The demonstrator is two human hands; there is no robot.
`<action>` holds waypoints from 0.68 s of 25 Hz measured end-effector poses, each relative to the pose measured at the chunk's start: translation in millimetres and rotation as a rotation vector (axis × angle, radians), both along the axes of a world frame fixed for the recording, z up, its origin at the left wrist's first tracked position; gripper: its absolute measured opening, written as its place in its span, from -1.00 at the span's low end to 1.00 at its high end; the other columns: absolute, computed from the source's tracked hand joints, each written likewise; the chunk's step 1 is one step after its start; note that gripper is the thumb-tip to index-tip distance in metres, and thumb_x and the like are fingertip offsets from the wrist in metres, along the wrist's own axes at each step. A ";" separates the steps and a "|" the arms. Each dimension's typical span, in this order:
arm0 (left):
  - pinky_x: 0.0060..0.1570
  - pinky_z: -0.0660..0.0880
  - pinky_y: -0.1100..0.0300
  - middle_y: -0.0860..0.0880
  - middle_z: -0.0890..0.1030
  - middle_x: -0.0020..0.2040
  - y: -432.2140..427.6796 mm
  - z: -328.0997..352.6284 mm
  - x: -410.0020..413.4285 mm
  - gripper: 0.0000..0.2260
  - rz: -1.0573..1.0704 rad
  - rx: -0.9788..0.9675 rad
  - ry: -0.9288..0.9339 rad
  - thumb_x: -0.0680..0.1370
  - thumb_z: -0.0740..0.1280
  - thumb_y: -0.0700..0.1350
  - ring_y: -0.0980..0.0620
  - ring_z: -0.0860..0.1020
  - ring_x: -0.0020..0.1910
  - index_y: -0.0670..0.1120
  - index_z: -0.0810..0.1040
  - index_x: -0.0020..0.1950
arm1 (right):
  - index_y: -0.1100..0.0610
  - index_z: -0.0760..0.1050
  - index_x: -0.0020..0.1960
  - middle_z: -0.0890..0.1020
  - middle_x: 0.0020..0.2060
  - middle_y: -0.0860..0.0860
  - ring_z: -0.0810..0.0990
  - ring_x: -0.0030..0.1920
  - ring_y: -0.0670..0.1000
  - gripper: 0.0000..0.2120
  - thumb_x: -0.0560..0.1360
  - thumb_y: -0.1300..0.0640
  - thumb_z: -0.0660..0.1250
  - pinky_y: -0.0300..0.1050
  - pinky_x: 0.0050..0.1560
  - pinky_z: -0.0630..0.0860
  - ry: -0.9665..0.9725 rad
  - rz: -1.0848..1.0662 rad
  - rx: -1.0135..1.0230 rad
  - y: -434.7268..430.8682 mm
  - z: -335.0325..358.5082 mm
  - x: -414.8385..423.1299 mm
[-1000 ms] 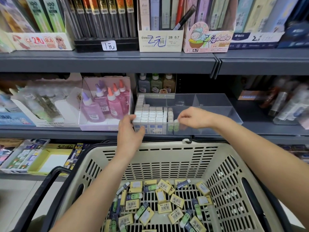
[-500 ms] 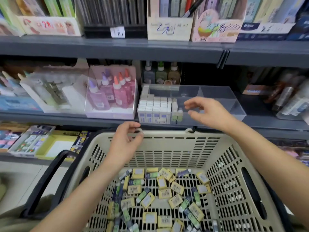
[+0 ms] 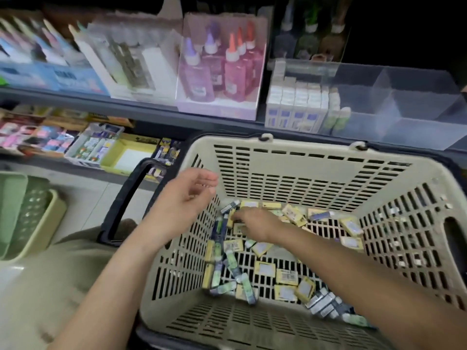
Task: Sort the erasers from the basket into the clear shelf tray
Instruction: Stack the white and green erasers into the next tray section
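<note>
Hovering left hand (image 3: 187,195) over basket (image 3: 303,150) wall, right hand (image 3: 255,223) among erasers (image 3: 286,276) inside.

Lighting is soft and moderate, the upper-right shelf recess (image 3: 404,26) drops to black, motion blur smears the bottles (image 3: 235,69) and erasers (image 3: 286,276), and wide-angle distortion bows the basket (image 3: 316,152).

The basket (image 3: 316,150) is coloured beige and patterned with slots, its handle (image 3: 118,205) black; erasers (image 3: 264,269) are wrapped in yellow and, seemingly, green.
</note>
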State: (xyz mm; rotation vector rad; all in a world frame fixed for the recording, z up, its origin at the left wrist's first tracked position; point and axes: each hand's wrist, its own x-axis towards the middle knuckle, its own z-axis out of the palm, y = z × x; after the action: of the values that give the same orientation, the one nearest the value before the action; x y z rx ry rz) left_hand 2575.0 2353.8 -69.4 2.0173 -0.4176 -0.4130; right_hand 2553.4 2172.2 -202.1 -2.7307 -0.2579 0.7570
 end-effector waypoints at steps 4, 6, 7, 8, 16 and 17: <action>0.05 0.44 0.38 0.06 0.56 0.09 -0.8 -4.9 1.5 -0.78 -0.028 0.056 -0.048 0.54 0.30 -0.24 0.18 0.54 0.02 0.01 0.48 0.14 | 0.14 0.31 0.37 0.39 0.26 0.13 0.37 0.24 0.17 -0.52 0.49 0.04 0.25 0.01 0.14 0.34 -0.269 0.134 -0.070 28.8 -28.1 4.7; 0.02 0.45 0.39 0.07 0.55 0.07 -2.2 -4.1 0.9 -0.76 -0.034 0.053 -0.031 0.53 0.31 -0.26 0.21 0.53 -0.01 0.02 0.47 0.12 | 0.09 0.29 0.40 0.35 0.31 0.09 0.31 0.27 0.15 -0.50 0.48 0.03 0.23 0.03 0.22 0.27 -0.311 0.229 -0.098 33.6 -36.7 4.3; 0.01 0.46 0.38 0.08 0.55 0.06 -2.6 -3.5 0.0 -0.75 -0.034 0.043 -0.016 0.52 0.32 -0.27 0.21 0.53 -0.02 0.04 0.46 0.10 | 0.05 0.27 0.41 0.34 0.32 0.07 0.30 0.28 0.14 -0.49 0.49 0.02 0.22 0.03 0.24 0.26 -0.304 0.245 -0.100 32.0 -38.4 4.3; 0.01 0.47 0.35 0.10 0.54 0.06 -2.9 -3.2 -1.4 -0.74 -0.040 0.047 -0.011 0.52 0.32 -0.27 0.20 0.53 -0.01 0.06 0.45 0.09 | 0.01 0.24 0.42 0.34 0.31 0.05 0.30 0.26 0.14 -0.49 0.50 0.00 0.21 0.03 0.23 0.27 -0.301 0.264 -0.101 27.2 -38.7 3.3; 0.19 0.43 0.19 0.15 0.46 0.14 -0.9 -7.8 -6.7 -0.68 -0.146 0.269 -0.117 0.52 0.35 -0.11 0.21 0.48 0.09 0.03 0.45 0.25 | -0.01 0.37 0.26 0.44 0.04 0.05 0.45 0.09 0.10 -0.62 0.51 -0.13 0.23 -0.05 -0.02 0.42 -0.211 0.273 -0.253 -40.6 -27.5 -18.1; 0.19 0.43 0.18 0.13 0.47 0.16 -1.4 -8.0 -6.7 -0.68 -0.150 0.280 -0.120 0.52 0.35 -0.10 0.21 0.48 0.10 0.03 0.45 0.25 | -0.02 0.38 0.25 0.43 0.05 0.03 0.44 0.10 0.08 -0.58 0.47 -0.18 0.27 -0.07 -0.02 0.39 -0.214 0.268 -0.249 -43.2 -25.8 -14.4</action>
State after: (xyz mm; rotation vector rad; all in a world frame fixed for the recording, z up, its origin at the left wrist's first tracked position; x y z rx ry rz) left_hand 2568.3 2352.5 -77.4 2.2982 -0.6165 -0.4652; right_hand 2539.0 2129.0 -227.9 -3.0573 -0.6257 0.5942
